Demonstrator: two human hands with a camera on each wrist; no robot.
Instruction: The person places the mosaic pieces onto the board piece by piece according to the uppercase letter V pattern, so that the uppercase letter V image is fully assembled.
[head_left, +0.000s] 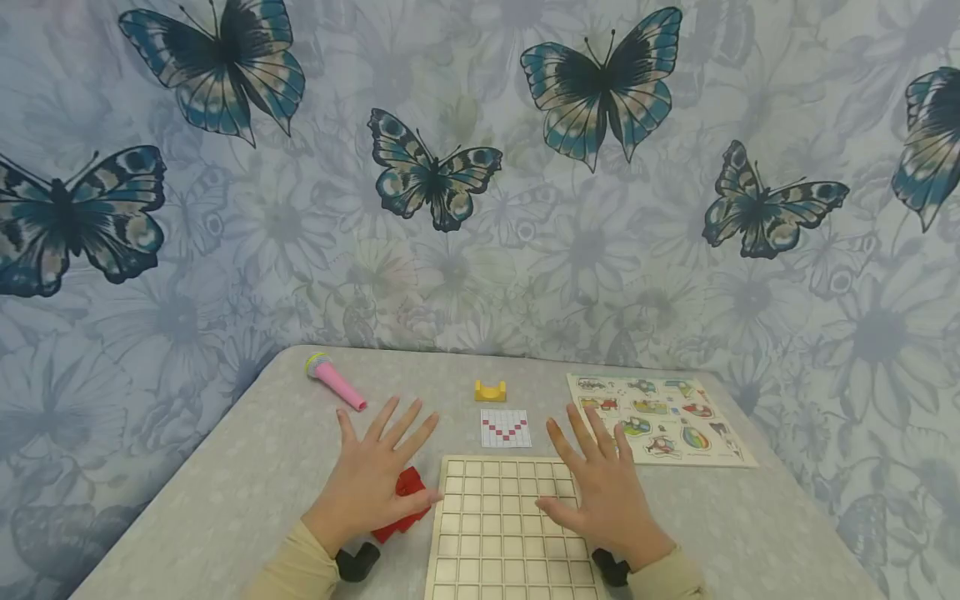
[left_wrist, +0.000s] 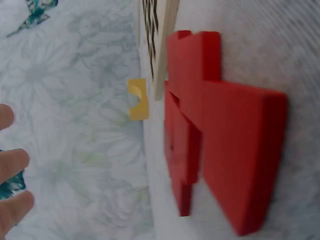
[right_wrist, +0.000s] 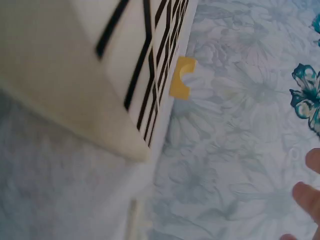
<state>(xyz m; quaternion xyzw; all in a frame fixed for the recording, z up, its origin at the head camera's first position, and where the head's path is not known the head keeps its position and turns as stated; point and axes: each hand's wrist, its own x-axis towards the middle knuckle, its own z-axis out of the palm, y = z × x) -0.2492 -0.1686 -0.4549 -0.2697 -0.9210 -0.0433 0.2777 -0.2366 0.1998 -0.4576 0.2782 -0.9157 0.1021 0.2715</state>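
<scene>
My left hand (head_left: 378, 479) is spread flat with its fingers straight, over a small heap of red square tiles (left_wrist: 240, 150) that it partly hides in the head view. My right hand (head_left: 607, 500), its fingers also spread, hovers over the right edge of a wooden grid board (head_left: 491, 525). Neither hand holds anything. Several fingertips (left_wrist: 12, 165) show at the edge of the left wrist view. Beyond the board lies a white card (head_left: 505, 428) with a grid and a V of red squares.
A yellow notched block (head_left: 491, 392) stands behind the card. At the back left lies a pink toy microphone (head_left: 337, 385). On the right is a picture puzzle board (head_left: 705, 454), partly behind the right fingers. A butterfly-patterned wall (head_left: 450, 292) borders the table's far edge.
</scene>
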